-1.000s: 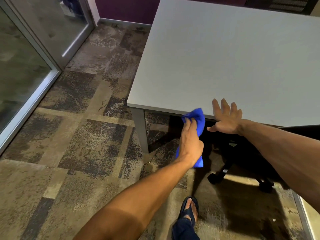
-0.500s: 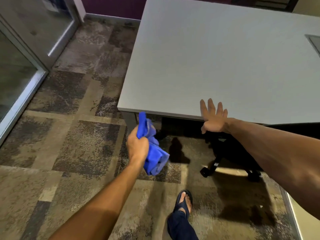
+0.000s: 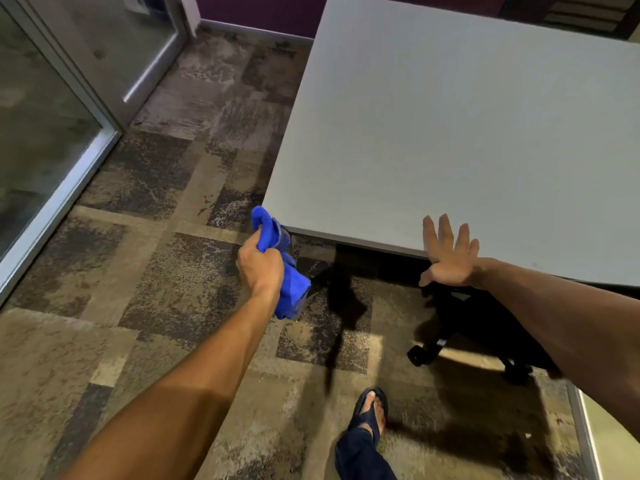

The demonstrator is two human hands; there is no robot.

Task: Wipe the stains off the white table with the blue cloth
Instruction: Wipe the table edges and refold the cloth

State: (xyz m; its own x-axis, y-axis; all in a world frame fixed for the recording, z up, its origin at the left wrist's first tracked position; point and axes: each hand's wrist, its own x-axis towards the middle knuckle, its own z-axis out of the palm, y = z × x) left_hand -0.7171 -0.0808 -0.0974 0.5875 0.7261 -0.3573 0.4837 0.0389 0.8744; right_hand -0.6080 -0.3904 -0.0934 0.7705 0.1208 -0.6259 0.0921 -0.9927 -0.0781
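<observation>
The white table (image 3: pixel 450 133) fills the upper right of the head view, its near left corner close to my hands. My left hand (image 3: pixel 260 268) grips the bunched blue cloth (image 3: pixel 287 282) in the air just off that corner, below the table top. The cloth hangs down past my wrist. My right hand (image 3: pixel 448 259) is spread with straight fingers over the table's near edge. I see no clear stains on the visible table top.
A black wheeled office chair (image 3: pixel 460 327) stands tucked under the table below my right hand. Glass panels with metal frames (image 3: pixel 62 188) line the left side. Patterned carpet (image 3: pixel 156 271) covers the floor, and my sandalled foot (image 3: pixel 370 410) is at the bottom.
My left hand carried the cloth leftward from below the table edge to just off the table's corner. My right hand stayed spread at the near edge.
</observation>
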